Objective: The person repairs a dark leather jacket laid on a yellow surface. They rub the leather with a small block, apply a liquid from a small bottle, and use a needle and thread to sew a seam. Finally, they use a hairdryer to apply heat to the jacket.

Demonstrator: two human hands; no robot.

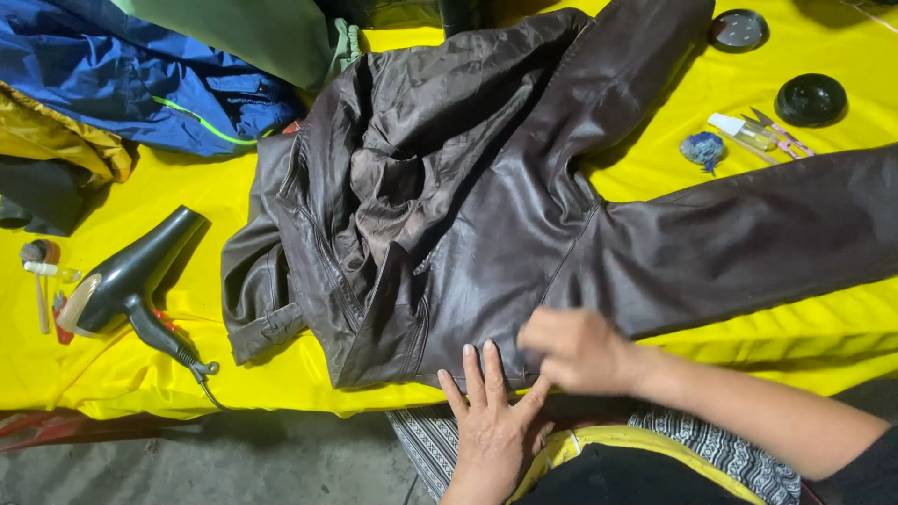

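A dark brown leather jacket (486, 196) lies spread on a yellow cloth (168, 374) that covers the table, one sleeve stretched out to the right. My left hand (491, 421) lies flat, fingers spread, on the jacket's near hem. Just to its right my right hand (575, 351) rests on the leather with the fingers curled; I cannot tell whether it pinches anything.
A black hair dryer (126, 281) lies at the left with its cord over the table edge. Blue and yellow garments (131, 75) are piled at the far left. Two round black lids (810, 99), small tubes, a blue thread ball (702, 148) and small tools sit at the far right.
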